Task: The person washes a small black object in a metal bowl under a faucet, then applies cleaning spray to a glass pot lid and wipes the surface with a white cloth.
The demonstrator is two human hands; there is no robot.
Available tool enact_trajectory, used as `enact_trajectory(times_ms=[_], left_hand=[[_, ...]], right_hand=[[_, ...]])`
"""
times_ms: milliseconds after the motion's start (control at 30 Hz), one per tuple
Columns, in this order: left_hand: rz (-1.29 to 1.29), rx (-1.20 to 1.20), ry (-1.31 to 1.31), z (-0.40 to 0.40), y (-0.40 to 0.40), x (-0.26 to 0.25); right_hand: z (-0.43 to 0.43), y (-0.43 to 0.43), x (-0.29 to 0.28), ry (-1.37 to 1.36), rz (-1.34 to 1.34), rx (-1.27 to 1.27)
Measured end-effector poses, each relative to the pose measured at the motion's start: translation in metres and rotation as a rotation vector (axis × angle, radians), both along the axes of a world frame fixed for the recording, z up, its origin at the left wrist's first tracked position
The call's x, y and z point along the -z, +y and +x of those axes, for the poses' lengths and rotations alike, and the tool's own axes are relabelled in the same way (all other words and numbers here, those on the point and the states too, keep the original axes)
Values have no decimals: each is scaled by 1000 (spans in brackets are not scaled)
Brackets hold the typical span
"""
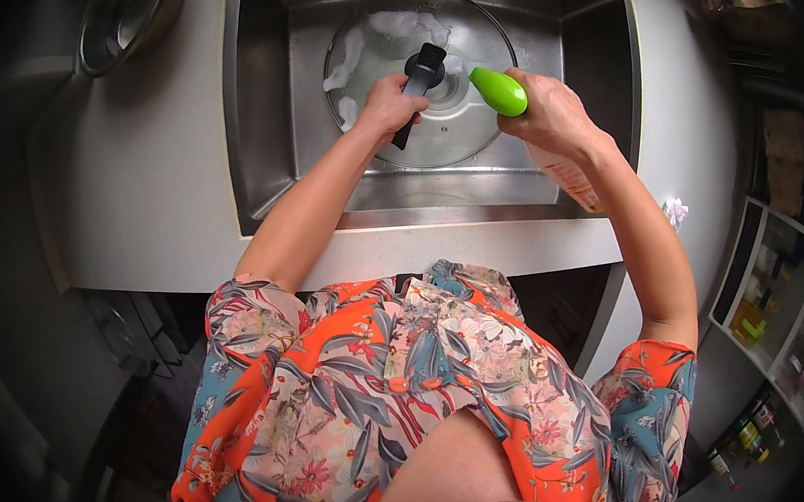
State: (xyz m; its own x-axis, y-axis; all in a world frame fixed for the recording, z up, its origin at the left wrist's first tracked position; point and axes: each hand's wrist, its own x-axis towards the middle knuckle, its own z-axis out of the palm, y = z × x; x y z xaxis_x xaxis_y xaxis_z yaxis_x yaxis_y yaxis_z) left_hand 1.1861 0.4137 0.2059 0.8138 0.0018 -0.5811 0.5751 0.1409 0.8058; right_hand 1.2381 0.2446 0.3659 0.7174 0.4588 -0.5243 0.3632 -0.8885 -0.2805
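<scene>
A large round glass pot lid (454, 144) with a metal rim lies in the stainless steel sink (405, 212). White foam (393, 23) clings to the lid's upper and left parts. My left hand (391, 109) grips the lid's black handle (423, 73). Over the right side of the sink, my right hand (554, 114) holds a spray bottle (568, 176) with a bright green top, its nozzle pointing left over the lid. The fingers on the bottle's far side are partly hidden.
A steel bowl (133, 9) stands on the pale counter (136, 177) left of the sink. Crumpled white material (675, 212) lies on the counter at right. Beyond it are a white-framed shelf unit (744, 270) with assorted items and several small bottles lower down.
</scene>
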Motion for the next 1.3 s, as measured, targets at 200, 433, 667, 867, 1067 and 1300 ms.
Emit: enact_trajectory(times_ms=[200,433,667,867,1067,1300], left_hand=[[23,-23,56,3,-12,24],[-128,189,114,1,15,26],[435,129,-109,-40,95,-16],[546,88,-126,-76,105,-30],[578,68,-221,-86,102,-28],[589,29,-300,-87,99,-25]], right_hand=[[9,3,11,-17,-2,2],[7,19,19,59,-58,-91],[-8,23,18,106,-40,-162],[-24,19,20,137,26,-168],[-34,23,21,108,64,-231],[-38,26,22,91,-19,-302]])
